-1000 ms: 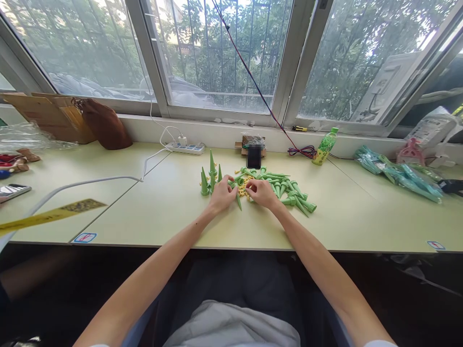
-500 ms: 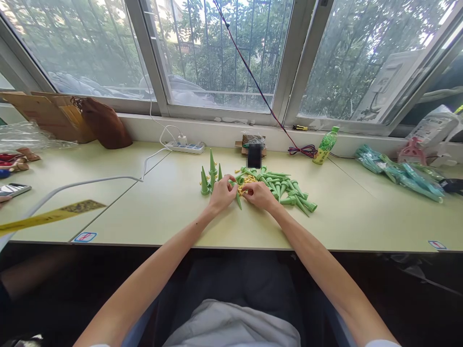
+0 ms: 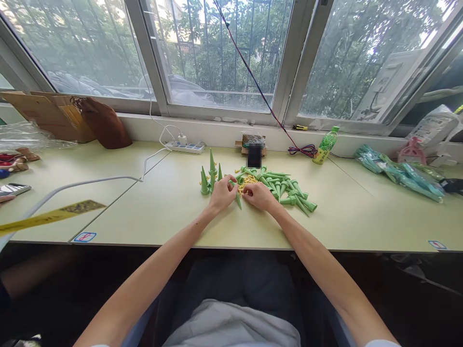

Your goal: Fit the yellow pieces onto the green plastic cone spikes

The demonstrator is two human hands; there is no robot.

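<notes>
green cone (image 3: 239,202) sits pinched in the left hand (image 3: 224,193), tip well inside the near edge of the pale table (image 3: 249,231); the right hand (image 3: 258,195) bunches at small yellow pieces (image 3: 249,180), any hold unclear, beside heaped tapering cones (image 3: 289,200).

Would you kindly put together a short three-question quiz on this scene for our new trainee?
1. Which of the person's hands is nearer the upright green cones?

2. True or false: the green-capped bottle is to the right of the white power strip, as seen by the person.

3. Fill in the blank: the small pieces lying beside the right hand are ____ in colour.

Key:
1. The left hand.
2. True.
3. Yellow.
</notes>
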